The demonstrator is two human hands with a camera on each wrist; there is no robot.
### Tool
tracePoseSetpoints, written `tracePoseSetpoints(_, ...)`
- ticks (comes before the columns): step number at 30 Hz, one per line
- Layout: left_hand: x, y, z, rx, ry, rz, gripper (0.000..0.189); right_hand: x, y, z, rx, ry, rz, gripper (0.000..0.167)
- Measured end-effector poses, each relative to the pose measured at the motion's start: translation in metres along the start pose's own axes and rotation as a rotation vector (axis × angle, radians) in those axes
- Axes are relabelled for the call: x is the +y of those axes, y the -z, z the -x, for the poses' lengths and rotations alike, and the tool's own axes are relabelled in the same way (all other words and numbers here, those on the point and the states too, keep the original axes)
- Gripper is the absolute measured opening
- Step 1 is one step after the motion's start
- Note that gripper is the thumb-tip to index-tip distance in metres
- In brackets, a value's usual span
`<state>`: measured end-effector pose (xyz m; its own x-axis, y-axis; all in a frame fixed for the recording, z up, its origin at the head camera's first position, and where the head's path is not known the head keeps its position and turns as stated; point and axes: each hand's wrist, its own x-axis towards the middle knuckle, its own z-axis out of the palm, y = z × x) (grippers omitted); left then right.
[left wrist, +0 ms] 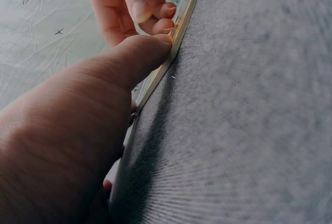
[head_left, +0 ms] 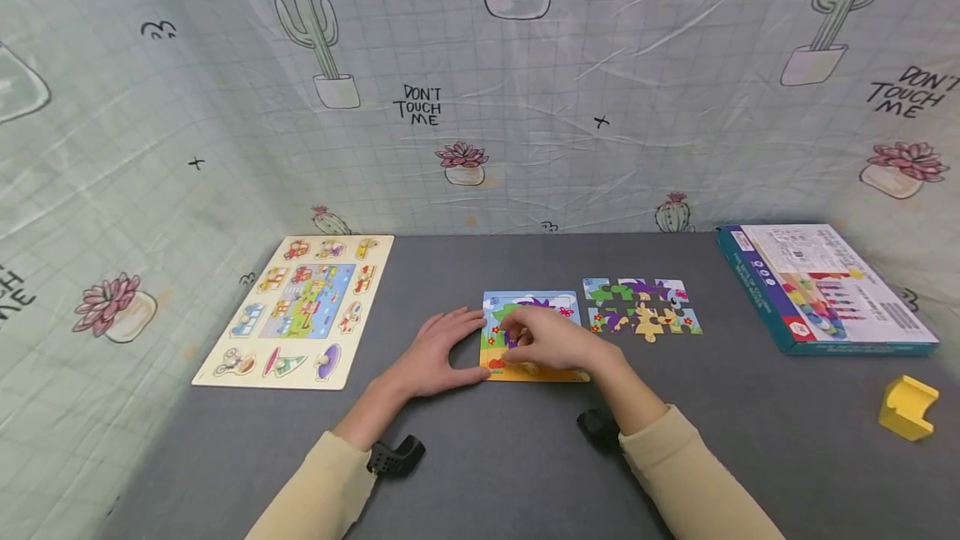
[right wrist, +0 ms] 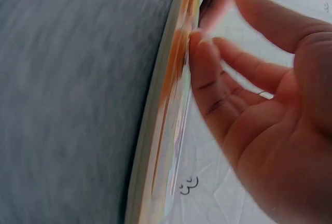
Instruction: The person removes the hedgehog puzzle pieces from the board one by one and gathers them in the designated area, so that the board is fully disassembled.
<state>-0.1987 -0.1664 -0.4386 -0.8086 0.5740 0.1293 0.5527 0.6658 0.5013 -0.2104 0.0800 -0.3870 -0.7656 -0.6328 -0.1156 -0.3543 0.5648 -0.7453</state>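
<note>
A small colourful puzzle board [head_left: 540, 375] lies on the grey table, with green, purple and orange artwork. My left hand [head_left: 442, 352] rests at its left side, fingers spread and the thumb against the near left corner. Over the board is my right hand [head_left: 558, 340], its fingers bent downward. In the right wrist view, the fingertips [right wrist: 203, 53] touch the board's surface while the thumb stands apart; no piece shows between them. Right of the board lie several loose jigsaw pieces [head_left: 648, 319] in loose rows. My right hand hides part of the board.
At the left lies a larger wooden puzzle board [head_left: 307, 302] with vehicle and toy pictures. A flat teal-edged box [head_left: 832, 290] lies at the far right, and a yellow block [head_left: 907, 408] is nearer the front. A cactus-print cloth [head_left: 525, 123] stands behind the table.
</note>
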Motion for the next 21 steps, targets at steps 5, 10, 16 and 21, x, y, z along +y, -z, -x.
tracePoseSetpoints(5, 0.001, 0.001, 0.001, 0.007, -0.012, 0.003, 0.074, 0.001, -0.005, -0.004, 0.007, -0.03, 0.049, 0.04)
tracePoseSetpoints(10, 0.001, 0.002, 0.001, 0.008, -0.018, 0.0, 0.073, 0.001, -0.008, -0.006, 0.021, -0.056, 0.088, 0.04)
tracePoseSetpoints(16, 0.0, 0.001, 0.001, -0.007, -0.011, -0.008, 0.074, -0.001, -0.012, -0.006, 0.026, -0.067, 0.113, 0.039)
tracePoseSetpoints(21, 0.0, 0.002, 0.0, -0.01, -0.014, -0.005, 0.074, -0.002, -0.013, -0.005, 0.042, -0.066, 0.108, 0.042)
